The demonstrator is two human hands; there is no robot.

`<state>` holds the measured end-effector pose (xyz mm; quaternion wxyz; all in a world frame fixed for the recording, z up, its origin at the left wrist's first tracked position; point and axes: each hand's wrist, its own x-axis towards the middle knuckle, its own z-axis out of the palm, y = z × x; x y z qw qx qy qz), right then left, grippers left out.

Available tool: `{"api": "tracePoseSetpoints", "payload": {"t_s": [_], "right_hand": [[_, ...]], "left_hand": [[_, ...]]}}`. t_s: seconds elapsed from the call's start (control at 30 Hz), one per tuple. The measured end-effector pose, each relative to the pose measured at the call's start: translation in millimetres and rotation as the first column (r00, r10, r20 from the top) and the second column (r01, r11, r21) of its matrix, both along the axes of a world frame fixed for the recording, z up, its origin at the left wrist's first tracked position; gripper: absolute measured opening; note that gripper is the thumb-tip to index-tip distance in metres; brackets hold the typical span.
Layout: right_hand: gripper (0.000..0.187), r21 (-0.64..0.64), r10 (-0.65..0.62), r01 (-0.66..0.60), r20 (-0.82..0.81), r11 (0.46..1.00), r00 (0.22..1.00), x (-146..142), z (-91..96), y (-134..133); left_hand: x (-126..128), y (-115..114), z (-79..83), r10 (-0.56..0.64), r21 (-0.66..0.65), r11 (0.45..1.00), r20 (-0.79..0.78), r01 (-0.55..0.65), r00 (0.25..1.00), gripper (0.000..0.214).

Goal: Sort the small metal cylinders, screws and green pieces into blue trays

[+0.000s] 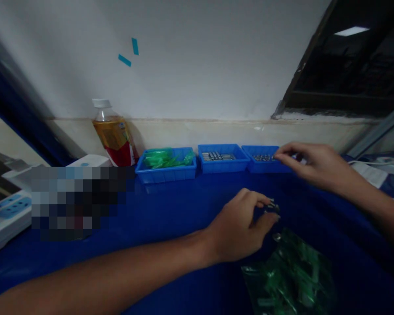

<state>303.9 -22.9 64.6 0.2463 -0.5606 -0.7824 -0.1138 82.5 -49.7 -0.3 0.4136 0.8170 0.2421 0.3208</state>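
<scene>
My left hand (241, 229) hovers over the blue table, fingers pinched on a small dark part (272, 205) just above a clear bag of green pieces (290, 275). My right hand (310, 162) reaches to the rightmost blue tray (261, 164), thumb and forefinger pinched at its rim over small metal parts (263, 157); what they grip is too small to name. A middle blue tray (220, 165) holds several metal parts. The left blue tray (166, 174) holds green plastic pieces (164, 158).
A bottle of amber drink (113, 135) with a red label stands against the wall at the back left. A white device with blue buttons (6, 212) sits at the left edge. White cables and items (377, 168) lie at the far right. A dark window opening is upper right.
</scene>
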Motion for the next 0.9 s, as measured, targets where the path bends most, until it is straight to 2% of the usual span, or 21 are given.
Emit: {"api": "tracePoseSetpoints", "payload": {"t_s": [0.03, 0.1, 0.2, 0.3, 0.43, 0.53, 0.6, 0.67, 0.77, 0.9], "right_hand": [[0.028, -0.010, -0.063, 0.063, 0.033, 0.998, 0.997, 15, 4.6, 14], [0.029, -0.041, -0.136, 0.141, 0.112, 0.989, 0.984, 43, 6.9, 42], [0.031, -0.116, -0.111, 0.146, 0.259, 0.983, 0.959, 77, -2.7, 78], [0.032, -0.173, -0.133, 0.192, 0.306, 0.966, 0.943, 93, -14.5, 101], [0.021, -0.168, -0.212, 0.276, 0.322, 0.946, 0.923, 96, -21.6, 119], [0.021, -0.236, -0.297, 0.395, 0.362, 0.888, 0.883, 91, -23.2, 128], [0.025, -0.303, -0.345, 0.475, 0.395, 0.826, 0.852, 88, -24.1, 132], [0.028, -0.345, -0.370, 0.519, 0.414, 0.782, 0.832, 85, -25.3, 134], [0.029, -0.364, -0.380, 0.541, 0.427, 0.758, 0.820, 83, -27.4, 136], [0.033, -0.354, -0.394, 0.551, 0.426, 0.756, 0.814, 81, -29.5, 131]], "left_hand": [[-1, -1, 1.1, -0.020, 0.133, 0.991, -0.049, 0.027, 0.999, 0.027], [-1, -3, 2.1, -0.044, 0.332, 0.939, -0.147, 0.091, 0.988, 0.031], [-1, -2, -0.4, -0.011, 0.460, 0.876, -0.281, 0.145, 0.960, 0.035], [-1, 0, -4.2, 0.029, 0.484, 0.860, -0.364, 0.162, 0.931, 0.032], [0, 0, -5.0, 0.099, 0.474, 0.874, -0.392, 0.109, 0.915, 0.024], [-1, -2, -3.9, 0.149, 0.484, 0.874, -0.374, 0.056, 0.915, 0.029], [-2, -3, -4.2, 0.159, 0.508, 0.859, -0.376, 0.059, 0.913, 0.031], [-2, -4, -5.6, 0.167, 0.530, 0.845, -0.393, 0.074, 0.904, 0.024], [-1, -3, -7.8, 0.191, 0.539, 0.840, -0.398, 0.060, 0.897, 0.016], [1, 1, -2.4, 0.175, 0.505, 0.863, -0.340, 0.022, 0.924, 0.019]]}}
